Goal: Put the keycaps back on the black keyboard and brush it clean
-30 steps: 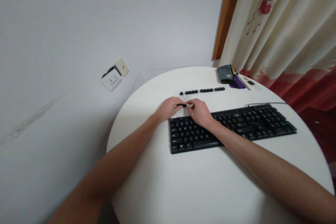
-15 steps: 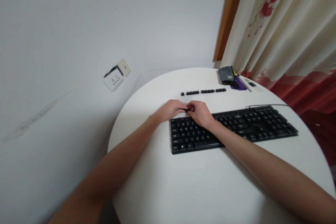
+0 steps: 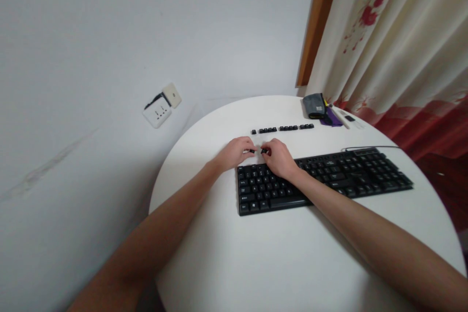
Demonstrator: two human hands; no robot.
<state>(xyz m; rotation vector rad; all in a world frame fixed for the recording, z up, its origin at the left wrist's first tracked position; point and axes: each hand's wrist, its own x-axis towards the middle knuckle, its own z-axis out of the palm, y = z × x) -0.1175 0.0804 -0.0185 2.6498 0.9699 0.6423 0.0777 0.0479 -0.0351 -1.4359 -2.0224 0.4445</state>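
My left hand (image 3: 236, 152) is closed in a pinch on a small black piece (image 3: 252, 151), whose exact kind is too small to make out. Just right of it, my right hand (image 3: 277, 155) pinches a small black keycap (image 3: 263, 151) between thumb and fingers. Both hands are above the far left edge of a black keyboard (image 3: 288, 201), with a small gap between their fingertips. My right hand and forearm hide part of the keys. Beyond the hands, several black keycaps (image 3: 288, 128) lie in a row of small groups, with a single keycap (image 3: 253, 132) at the left end.
Everything lies on a round white table (image 3: 219, 253). A folded grey cloth (image 3: 314, 106), a purple cloth (image 3: 332, 118) and a white stick-like tool (image 3: 341, 117) are at the back right. The keyboard's cable (image 3: 369, 146) runs behind it. A wall with a socket (image 3: 158, 112) borders the left.
My hands were together on a small dark thing; now their fingertips are apart, each with a small black piece in it. The keyboard and the keycap row stay in place.
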